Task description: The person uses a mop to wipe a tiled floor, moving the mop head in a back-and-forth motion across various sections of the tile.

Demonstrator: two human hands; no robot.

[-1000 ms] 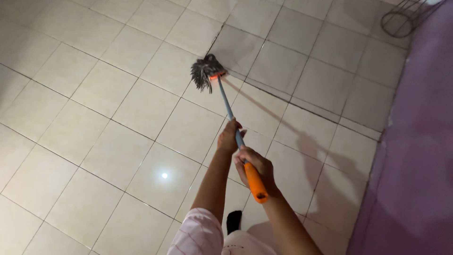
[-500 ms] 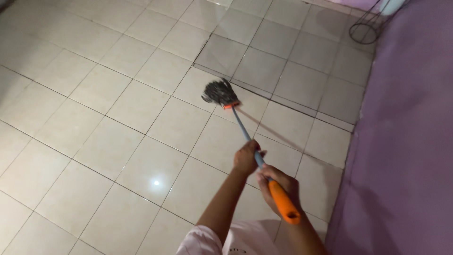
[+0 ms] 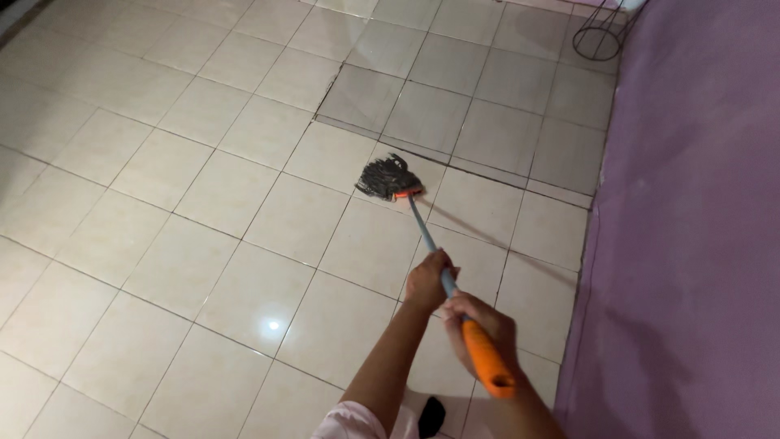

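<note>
The mop head (image 3: pixel 388 179) has slid across the floor (image 3: pixel 162 203). A second ago it sat on the tile just beside the long dark crack, with its strings hanging to the left. Now it lies on a tile nearer the person, and its strings are bunched up flat. The hands moved too. The left hand (image 3: pixel 428 280) and the right hand (image 3: pixel 481 325) have gone down and to the right in the picture. The orange grip (image 3: pixel 487 362) has dropped lower with them. The wire stand (image 3: pixel 597 36) in the far corner now shows more to the left.
</note>
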